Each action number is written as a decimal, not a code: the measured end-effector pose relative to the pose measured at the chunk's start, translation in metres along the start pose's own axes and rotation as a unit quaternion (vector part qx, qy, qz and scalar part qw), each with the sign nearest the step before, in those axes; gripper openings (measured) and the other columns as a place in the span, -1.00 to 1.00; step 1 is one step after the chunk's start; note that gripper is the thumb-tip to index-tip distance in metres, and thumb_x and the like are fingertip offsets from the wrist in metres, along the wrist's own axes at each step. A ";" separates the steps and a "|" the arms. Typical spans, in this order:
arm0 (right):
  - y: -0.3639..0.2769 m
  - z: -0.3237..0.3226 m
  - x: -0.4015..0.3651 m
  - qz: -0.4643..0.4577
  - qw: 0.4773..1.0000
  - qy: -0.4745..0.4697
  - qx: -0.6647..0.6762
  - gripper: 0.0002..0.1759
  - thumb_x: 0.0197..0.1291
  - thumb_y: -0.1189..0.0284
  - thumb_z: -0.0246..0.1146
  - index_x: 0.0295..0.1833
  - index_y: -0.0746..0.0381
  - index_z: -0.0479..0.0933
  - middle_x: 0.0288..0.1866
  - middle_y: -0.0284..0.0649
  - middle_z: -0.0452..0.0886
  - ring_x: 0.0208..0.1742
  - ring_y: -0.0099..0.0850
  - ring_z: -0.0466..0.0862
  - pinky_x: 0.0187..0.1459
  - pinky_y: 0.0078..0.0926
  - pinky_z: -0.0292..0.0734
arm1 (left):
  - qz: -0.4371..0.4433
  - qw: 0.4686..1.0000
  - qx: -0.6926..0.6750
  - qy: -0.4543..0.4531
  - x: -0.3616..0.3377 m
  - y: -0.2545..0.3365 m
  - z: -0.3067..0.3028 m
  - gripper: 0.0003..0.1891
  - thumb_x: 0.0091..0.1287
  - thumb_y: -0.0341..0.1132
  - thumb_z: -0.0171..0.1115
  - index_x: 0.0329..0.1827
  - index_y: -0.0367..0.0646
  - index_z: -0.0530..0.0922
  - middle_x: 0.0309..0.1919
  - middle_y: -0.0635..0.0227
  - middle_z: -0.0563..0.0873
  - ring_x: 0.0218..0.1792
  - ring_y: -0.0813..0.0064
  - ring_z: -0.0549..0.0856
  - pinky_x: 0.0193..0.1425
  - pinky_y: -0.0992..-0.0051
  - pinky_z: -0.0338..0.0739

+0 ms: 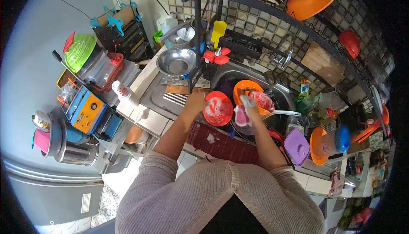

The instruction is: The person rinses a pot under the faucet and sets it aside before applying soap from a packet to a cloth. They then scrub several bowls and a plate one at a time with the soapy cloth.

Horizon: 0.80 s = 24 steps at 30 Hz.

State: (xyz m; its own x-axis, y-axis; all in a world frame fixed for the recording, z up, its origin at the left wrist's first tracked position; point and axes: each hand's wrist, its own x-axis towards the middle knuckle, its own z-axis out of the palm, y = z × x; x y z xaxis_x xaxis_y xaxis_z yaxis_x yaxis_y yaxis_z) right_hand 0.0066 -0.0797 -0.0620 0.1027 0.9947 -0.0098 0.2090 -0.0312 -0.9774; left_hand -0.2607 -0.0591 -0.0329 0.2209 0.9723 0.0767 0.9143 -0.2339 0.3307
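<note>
My left hand (197, 101) grips the left rim of a round red plate (217, 120), which is tilted towards me with white suds on its inner face. In my right hand (250, 107), covered in lather, is a pink sponge (242, 116), apart from the plate and just right of it. Behind that hand an orange bowl (242, 86) sits in the sink (226, 73), holding a soapy red dish (265, 102). A long white handle (285, 113) sticks out to the right of the bowl; what it belongs to is hidden.
A steel bowl (176, 63) stands left of the sink near red spoons (221, 57). A dark rack (255, 5) arches overhead, with the faucet (283, 57) behind. At right are a purple lid (296, 147) and an orange basin (318, 146). A red mat (221, 145) covers the front edge.
</note>
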 end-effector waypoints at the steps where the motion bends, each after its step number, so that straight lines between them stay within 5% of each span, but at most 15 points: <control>1: -0.021 0.002 -0.004 -0.001 1.000 -0.002 0.001 -0.54 0.20 0.26 0.20 0.18 0.24 0.44 0.00 -0.07 0.59 0.04 -0.25 0.59 -0.02 -0.31 0.51 | -0.002 1.000 0.001 0.001 -0.001 0.002 -0.006 -0.62 0.08 -0.12 0.36 -0.20 -0.25 0.61 -0.31 -0.01 0.69 -0.21 0.06 0.70 -0.13 0.20 0.60; 3: -0.079 0.002 -0.022 0.197 0.920 -0.088 0.326 -0.31 0.13 0.35 0.25 0.37 0.16 0.17 0.03 -0.07 0.55 0.00 -0.21 0.59 -0.10 -0.19 0.55 | -0.052 0.988 -0.119 -0.080 -0.007 0.014 -0.028 -0.67 0.12 -0.17 0.30 -0.23 -0.28 0.60 -0.38 0.00 0.68 -0.26 0.09 0.71 -0.15 0.23 0.60; 5: -0.092 0.002 -0.024 0.198 0.924 -0.112 0.308 -0.14 0.01 0.53 0.26 0.42 0.11 -0.01 0.03 -0.06 0.52 -0.06 -0.17 0.60 -0.18 -0.18 0.57 | -0.044 0.972 -0.216 -0.085 -0.015 0.023 -0.050 -0.69 0.14 -0.21 0.26 -0.19 -0.30 0.58 -0.40 0.06 0.68 -0.35 0.22 0.70 -0.30 0.31 0.60; 6: -0.098 0.008 -0.024 0.107 0.962 -0.083 0.236 -0.15 -0.04 0.60 0.24 0.39 0.13 0.03 0.05 -0.08 0.51 -0.10 -0.16 0.60 -0.19 -0.22 0.57 | -0.035 0.945 -0.312 -0.091 -0.017 0.026 -0.055 -0.70 0.17 -0.26 0.23 -0.16 -0.32 0.57 -0.42 0.12 0.67 -0.44 0.36 0.70 -0.44 0.39 0.60; 8: -0.108 0.016 -0.029 -0.092 0.990 0.031 0.101 -0.27 -0.11 0.70 0.16 0.28 0.18 0.20 -0.01 -0.11 0.53 -0.17 -0.25 0.61 -0.21 -0.35 0.57 | -0.026 0.916 -0.395 -0.059 -0.020 0.033 -0.049 -0.74 0.17 -0.27 0.24 -0.18 -0.28 0.58 -0.44 0.15 0.67 -0.42 0.41 0.68 -0.38 0.40 0.60; 9: -0.119 0.023 -0.034 -0.094 0.990 0.032 0.101 -0.27 -0.11 0.70 0.16 0.28 0.18 0.20 -0.01 -0.11 0.53 -0.17 -0.25 0.61 -0.21 -0.35 0.57 | -0.017 0.880 -0.474 -0.030 -0.019 0.035 -0.047 -0.77 0.16 -0.28 0.25 -0.20 -0.24 0.60 -0.47 0.19 0.67 -0.40 0.46 0.67 -0.32 0.41 0.60; 11: -0.126 0.031 -0.041 -0.332 0.929 0.101 -0.126 -0.55 -0.06 0.64 0.18 0.05 0.22 0.44 -0.11 -0.09 0.57 -0.20 -0.25 0.60 -0.12 -0.34 0.54 | 0.000 0.877 -0.478 -0.052 -0.010 0.029 -0.026 -0.77 0.17 -0.33 0.26 -0.14 -0.24 0.60 -0.42 0.30 0.69 -0.39 0.55 0.63 -0.32 0.47 0.58; 12: -0.123 0.032 -0.044 -0.393 0.889 0.057 -0.228 -0.81 0.00 0.56 0.19 -0.20 0.23 0.55 -0.17 -0.06 0.59 -0.14 -0.17 0.60 0.00 -0.26 0.49 | -0.026 0.831 -0.552 -0.068 -0.011 0.033 -0.020 -0.73 0.17 -0.35 0.28 -0.08 -0.23 0.59 -0.36 0.34 0.69 -0.35 0.54 0.63 -0.27 0.47 0.58; 13: -0.111 0.038 -0.045 -0.387 0.877 0.001 -0.285 -0.88 0.04 0.50 0.20 -0.26 0.22 0.57 -0.13 -0.04 0.59 -0.08 -0.07 0.57 0.05 -0.14 0.45 | -0.052 0.778 -0.620 -0.083 -0.011 0.040 -0.017 -0.68 0.16 -0.36 0.29 -0.02 -0.22 0.57 -0.30 0.37 0.69 -0.31 0.53 0.63 -0.22 0.48 0.57; 15: -0.097 0.049 -0.052 -0.385 0.872 0.053 -0.297 -0.82 0.03 0.46 0.22 -0.20 0.20 0.58 -0.10 -0.06 0.59 -0.01 -0.08 0.57 0.09 -0.15 0.45 | 0.037 0.642 -0.766 -0.018 -0.016 0.062 -0.016 -0.51 0.09 -0.43 0.34 0.13 -0.21 0.46 -0.06 0.34 0.63 -0.09 0.47 0.62 -0.05 0.41 0.58; 19: -0.097 0.035 -0.037 -0.446 0.831 -0.001 -0.331 -0.74 -0.01 0.41 0.25 -0.13 0.17 0.59 -0.03 -0.10 0.59 0.10 -0.11 0.53 0.21 -0.16 0.39 | -0.057 0.575 -0.808 -0.115 -0.028 0.065 -0.004 -0.55 0.08 -0.55 0.22 0.10 -0.21 0.45 -0.05 0.21 0.63 -0.04 0.32 0.65 0.02 0.26 0.61; 21: -0.105 0.024 -0.022 -0.499 0.747 -0.124 -0.422 -0.68 -0.02 0.37 0.27 -0.07 0.13 0.60 0.04 -0.15 0.57 0.21 -0.16 0.46 0.32 -0.15 0.28 | -0.090 0.547 -0.813 -0.175 -0.032 0.062 0.001 -0.58 0.07 -0.63 0.16 0.05 -0.21 0.48 -0.09 0.14 0.64 -0.06 0.27 0.67 0.01 0.23 0.62; 23: -0.122 0.013 -0.013 -0.542 0.713 -0.133 -0.425 -0.68 0.00 0.32 0.25 -0.07 0.13 0.60 0.06 -0.19 0.57 0.25 -0.21 0.42 0.27 -0.14 0.31 | -0.127 0.494 -0.828 -0.232 -0.025 0.056 0.012 -0.64 0.09 -0.61 0.08 0.00 -0.23 0.48 -0.13 0.15 0.64 -0.09 0.27 0.67 -0.01 0.19 0.63; 24: -0.123 0.009 -0.010 -0.494 0.708 -0.100 -0.494 -0.70 0.03 0.30 0.23 -0.09 0.12 0.60 0.05 -0.19 0.57 0.26 -0.22 0.41 0.22 -0.15 0.33 | -0.113 0.481 -0.841 -0.221 -0.033 0.068 -0.014 -0.68 0.12 -0.58 0.05 -0.02 -0.29 0.48 -0.13 0.18 0.64 -0.14 0.32 0.68 -0.02 0.27 0.62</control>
State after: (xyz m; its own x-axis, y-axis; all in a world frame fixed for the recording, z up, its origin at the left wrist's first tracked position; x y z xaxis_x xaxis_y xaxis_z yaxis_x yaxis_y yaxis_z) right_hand -0.0287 -0.0845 0.0561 -0.6876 0.5703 0.4494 0.6718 0.7345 0.0960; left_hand -0.2108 -0.1075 0.0004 0.5705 0.7901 -0.2242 -0.5539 0.5716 0.6054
